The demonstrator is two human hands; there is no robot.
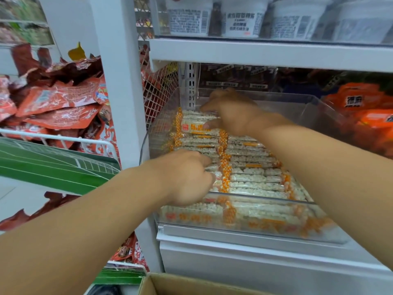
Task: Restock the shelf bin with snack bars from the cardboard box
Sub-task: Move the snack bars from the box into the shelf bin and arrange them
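Note:
A clear plastic shelf bin (pixel 319 233) holds several white puffed-rice snack bars (pixel 255 179) in clear wrappers with orange-checked ends. My right hand (pixel 231 112) reaches to the bin's back left and pinches a stack of snack bars (pixel 191 125) between thumb and fingers. My left hand (pixel 185 177) is inside the bin's front left, fingers curled down onto the bars there; what they grip is hidden. A corner of the cardboard box (pixel 170 284) shows at the bottom edge.
White shelf boards (pixel 265 54) run above and below the bin. White cup containers (pixel 242 18) stand on the upper shelf. Orange packets (pixel 361 107) lie to the bin's right. Red snack bags (pixel 57 103) fill a wire basket at left.

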